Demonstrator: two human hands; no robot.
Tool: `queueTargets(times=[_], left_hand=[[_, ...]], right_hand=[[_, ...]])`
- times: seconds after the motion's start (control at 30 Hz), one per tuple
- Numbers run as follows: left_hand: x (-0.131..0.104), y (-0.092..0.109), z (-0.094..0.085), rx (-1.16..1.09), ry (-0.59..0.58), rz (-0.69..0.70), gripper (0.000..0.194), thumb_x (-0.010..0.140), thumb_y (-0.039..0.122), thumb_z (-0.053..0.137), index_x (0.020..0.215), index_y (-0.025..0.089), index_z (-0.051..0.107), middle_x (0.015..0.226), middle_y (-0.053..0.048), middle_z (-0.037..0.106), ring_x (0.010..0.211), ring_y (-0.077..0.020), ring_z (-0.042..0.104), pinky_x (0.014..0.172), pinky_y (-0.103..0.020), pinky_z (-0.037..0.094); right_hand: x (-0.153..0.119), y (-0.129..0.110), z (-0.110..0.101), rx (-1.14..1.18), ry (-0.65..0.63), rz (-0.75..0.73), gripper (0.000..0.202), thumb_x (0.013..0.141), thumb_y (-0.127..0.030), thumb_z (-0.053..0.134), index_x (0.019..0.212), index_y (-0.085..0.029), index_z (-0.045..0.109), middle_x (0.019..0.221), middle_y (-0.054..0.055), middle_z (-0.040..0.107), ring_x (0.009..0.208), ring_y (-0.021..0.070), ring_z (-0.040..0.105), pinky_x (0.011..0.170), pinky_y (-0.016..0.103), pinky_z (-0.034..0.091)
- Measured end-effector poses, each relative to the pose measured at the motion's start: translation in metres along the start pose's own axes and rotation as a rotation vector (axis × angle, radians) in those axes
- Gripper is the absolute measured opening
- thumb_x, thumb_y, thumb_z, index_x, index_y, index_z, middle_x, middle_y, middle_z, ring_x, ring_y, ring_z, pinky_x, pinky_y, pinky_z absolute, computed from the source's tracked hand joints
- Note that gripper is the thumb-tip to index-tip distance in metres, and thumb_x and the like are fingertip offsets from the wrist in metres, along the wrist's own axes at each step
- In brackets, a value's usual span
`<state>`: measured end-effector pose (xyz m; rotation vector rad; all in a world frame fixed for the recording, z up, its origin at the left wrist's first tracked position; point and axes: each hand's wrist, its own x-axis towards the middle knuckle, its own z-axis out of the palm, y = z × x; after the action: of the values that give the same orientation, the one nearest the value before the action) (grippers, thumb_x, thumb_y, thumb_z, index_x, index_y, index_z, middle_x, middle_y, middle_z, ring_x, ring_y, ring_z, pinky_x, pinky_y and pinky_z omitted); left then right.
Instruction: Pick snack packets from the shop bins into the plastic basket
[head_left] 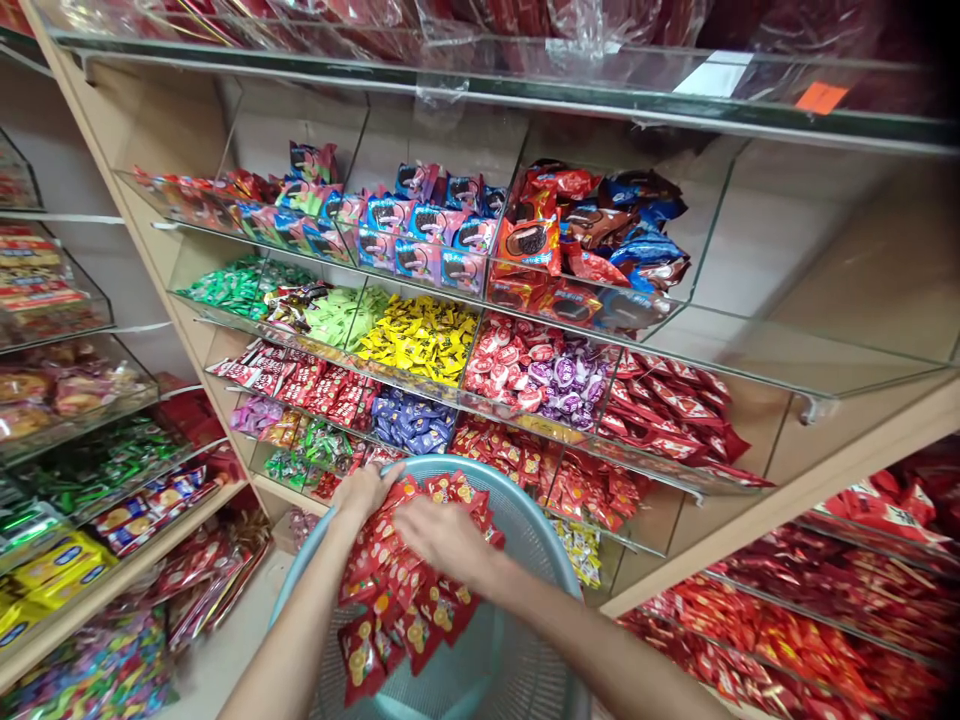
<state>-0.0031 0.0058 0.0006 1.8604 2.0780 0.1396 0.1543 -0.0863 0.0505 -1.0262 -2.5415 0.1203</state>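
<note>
At the far left of the frame, yellow packs (52,575) sat on a side rack, untouched by either hand. Toward the centre, the main shelf (161,120) bore filled compartments, green-wrapped sweets (236,287) first and then yellow sweets (420,335), so that part looked done. At lower centre, the left hand (360,493) lay at the far rim of the blue basket (532,530), fingers bent over the edge beside the pile; whether it gripped anything could not be told. The red packets (416,630) were heaped inside the basket. Just to the right, the right hand (439,535) rested on that heap, fingers curled and tips hidden, so its hold was unclear too. Right of centre, similar red packets filled a low compartment (592,490). The handling seemed partway through, with a sizeable heap left in the basket.
</note>
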Motion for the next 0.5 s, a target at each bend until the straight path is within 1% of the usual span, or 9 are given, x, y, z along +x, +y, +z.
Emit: queueTargets(times=[0.1,0.13,0.17,0.2,0.23,0.3,0.37,0.43,0.5], left_hand=[[-0.001,0.000,-0.002,0.000,0.000,0.009,0.077,0.067,0.072,0.013,0.093,0.017,0.059,0.091,-0.016,0.060,0.088,-0.0315,0.055,0.074,-0.041,0.039],[-0.001,-0.001,-0.002,0.002,0.000,0.008,0.076,0.067,0.072,0.013,0.092,0.018,0.059,0.092,-0.016,0.060,0.088,-0.0316,0.054,0.074,-0.041,0.039],[-0.001,-0.001,-0.002,0.003,0.002,0.004,0.076,0.066,0.073,0.013,0.092,0.018,0.060,0.092,-0.015,0.060,0.088,-0.0318,0.054,0.074,-0.041,0.039],[-0.001,-0.002,-0.001,0.006,0.002,-0.001,0.077,0.066,0.073,0.013,0.092,0.018,0.060,0.092,-0.015,0.060,0.088,-0.0321,0.054,0.074,-0.042,0.039],[-0.001,-0.003,0.000,0.009,0.000,-0.008,0.078,0.065,0.074,0.012,0.091,0.018,0.060,0.092,-0.015,0.060,0.088,-0.0324,0.054,0.074,-0.042,0.039],[-0.001,-0.004,0.002,0.018,-0.002,-0.016,0.080,0.064,0.075,0.012,0.091,0.017,0.060,0.092,-0.016,0.060,0.088,-0.0325,0.054,0.074,-0.042,0.039],[-0.002,-0.005,0.003,0.027,-0.007,-0.013,0.082,0.063,0.076,0.012,0.091,0.016,0.060,0.091,-0.016,0.060,0.087,-0.0319,0.054,0.073,-0.041,0.039],[-0.004,-0.006,0.004,0.030,-0.017,-0.004,0.081,0.064,0.075,0.011,0.091,0.017,0.060,0.091,-0.015,0.061,0.087,-0.0311,0.055,0.073,-0.040,0.039],[-0.007,-0.006,0.003,0.031,-0.027,-0.004,0.080,0.064,0.075,0.011,0.091,0.018,0.060,0.090,-0.015,0.061,0.087,-0.0306,0.055,0.073,-0.040,0.040]], right_hand=[[-0.005,0.060,-0.020,0.110,0.268,0.344,0.027,0.086,-0.025,0.029,0.092,-0.018,0.054,0.086,0.003,0.059,0.078,0.0109,0.054,0.072,0.021,0.039],[-0.011,0.081,-0.024,0.114,0.308,0.446,0.027,0.086,-0.026,0.029,0.091,-0.017,0.055,0.086,0.004,0.060,0.077,0.0112,0.054,0.071,0.021,0.039],[-0.018,0.099,-0.026,0.096,0.308,0.557,0.028,0.086,-0.027,0.029,0.090,-0.017,0.055,0.085,0.004,0.060,0.075,0.0115,0.054,0.069,0.021,0.038],[-0.026,0.116,-0.026,0.070,0.271,0.674,0.027,0.086,-0.027,0.030,0.092,-0.017,0.055,0.085,0.005,0.061,0.075,0.0122,0.055,0.068,0.021,0.038],[-0.034,0.130,-0.025,0.033,0.207,0.795,0.027,0.085,-0.026,0.031,0.094,-0.017,0.055,0.086,0.006,0.061,0.077,0.0134,0.056,0.068,0.021,0.037],[-0.047,0.149,-0.019,-0.030,0.040,0.993,0.025,0.082,-0.019,0.035,0.097,-0.015,0.054,0.089,0.011,0.061,0.083,0.0166,0.056,0.069,0.023,0.037],[-0.053,0.160,-0.010,-0.051,-0.058,1.099,0.026,0.079,-0.011,0.036,0.097,-0.011,0.055,0.091,0.016,0.060,0.086,0.0198,0.056,0.069,0.025,0.037],[-0.054,0.164,0.000,-0.039,-0.083,1.149,0.029,0.076,-0.006,0.035,0.097,-0.008,0.055,0.091,0.019,0.059,0.086,0.0215,0.057,0.069,0.026,0.038],[-0.052,0.167,0.010,-0.021,-0.088,1.200,0.031,0.076,-0.004,0.033,0.099,-0.006,0.054,0.092,0.020,0.059,0.087,0.0217,0.057,0.070,0.027,0.038]])
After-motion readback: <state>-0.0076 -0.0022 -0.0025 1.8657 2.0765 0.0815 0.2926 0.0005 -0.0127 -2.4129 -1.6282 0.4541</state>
